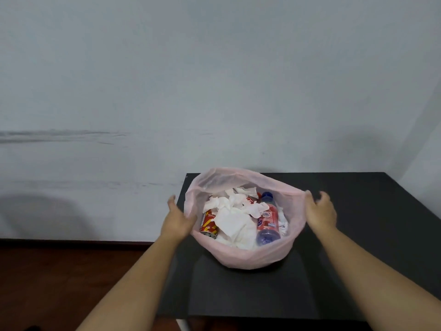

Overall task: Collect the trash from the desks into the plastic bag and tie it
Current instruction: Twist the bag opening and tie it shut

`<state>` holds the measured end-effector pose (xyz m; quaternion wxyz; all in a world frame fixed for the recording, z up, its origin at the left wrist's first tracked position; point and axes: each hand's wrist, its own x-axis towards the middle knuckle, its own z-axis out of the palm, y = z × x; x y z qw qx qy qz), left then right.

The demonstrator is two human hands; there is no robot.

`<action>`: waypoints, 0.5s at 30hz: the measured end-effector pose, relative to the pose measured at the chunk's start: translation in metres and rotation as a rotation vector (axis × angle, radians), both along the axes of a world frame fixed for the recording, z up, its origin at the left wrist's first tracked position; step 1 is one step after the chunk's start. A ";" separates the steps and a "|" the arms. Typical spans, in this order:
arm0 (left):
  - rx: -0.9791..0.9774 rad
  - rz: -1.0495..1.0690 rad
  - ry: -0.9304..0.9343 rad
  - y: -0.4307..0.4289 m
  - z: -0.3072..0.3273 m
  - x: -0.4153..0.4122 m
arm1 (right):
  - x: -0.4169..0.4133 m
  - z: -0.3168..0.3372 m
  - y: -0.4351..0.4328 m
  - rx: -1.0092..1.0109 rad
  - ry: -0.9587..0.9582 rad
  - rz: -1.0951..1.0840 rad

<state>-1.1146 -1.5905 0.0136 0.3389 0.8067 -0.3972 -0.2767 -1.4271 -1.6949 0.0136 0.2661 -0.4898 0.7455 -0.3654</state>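
Black desk (pixel 358 235) bears open bag (pixel 241 259), hands seemingly at rim.

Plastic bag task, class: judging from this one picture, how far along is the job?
Collected: a can, a bottle and crumpled tissues lie inside the pink plastic bag, and the visible black desk shows no loose trash. In hand: the left hand and right hand are at the bag's rim. Left: the mouth gapes open, untied.

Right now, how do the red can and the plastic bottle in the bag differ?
The red can is metal with gold markings; the plastic bottle is clear, with a blue cap and pink label. The can lies at the bag's left side, the bottle at its right. Both lie among crumpled tissues inside the pink bag.
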 end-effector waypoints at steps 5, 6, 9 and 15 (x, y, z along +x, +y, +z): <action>0.255 -0.159 0.572 0.006 -0.010 0.005 | 0.011 -0.025 0.004 0.456 -0.756 0.197; 0.201 -0.164 0.668 0.001 -0.006 0.005 | 0.016 -0.019 0.002 0.439 -0.838 0.254; 0.031 -0.179 0.767 -0.023 0.026 0.007 | 0.028 0.019 -0.013 0.352 -0.976 0.327; -0.127 -0.121 0.511 -0.062 0.099 0.024 | 0.026 0.091 -0.037 0.228 -0.815 0.236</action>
